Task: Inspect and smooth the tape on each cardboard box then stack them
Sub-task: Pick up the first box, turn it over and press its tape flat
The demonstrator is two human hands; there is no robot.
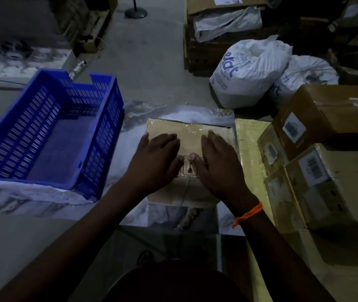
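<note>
Head view, dim light, entries left to right.

Blue crate (106, 136): count 1. Perforated plastic, standing on a marbled surface (134, 118). No writing visible on it.

Cardboard box (192, 130): count 1 under the hands, lying flat on the marbled surface just right of the crate. Glossy tape (195, 127) runs along its far edge. A small block of printed handling symbols (187, 166) sits mid-lid; too dark to read.

Left grip (158, 158): bare hand, palm down on the lid, fingers straight and close together, holding nothing.

Right grip (219, 162): same posture, flat on the lid, fingers straight, thumb tip near the left thumb. Both rest either side of the printed block. Orange thread (248, 214) around the right wrist: count 1.

White sacks: count 2, on the floor beyond the box. Nearer sack (247, 70) carries blue lettering, only partly legible, ending in "t"; farther sack (308, 77) shows a fragment of the same blue print.

Stacked boxes (330, 110) at far right: at least 3, piled in two levels. White barcode labels: 3 counted (293, 127), (271, 150), (314, 166); digits unreadable.

More cartons (217, 5) at the top right; number unclear.
</note>
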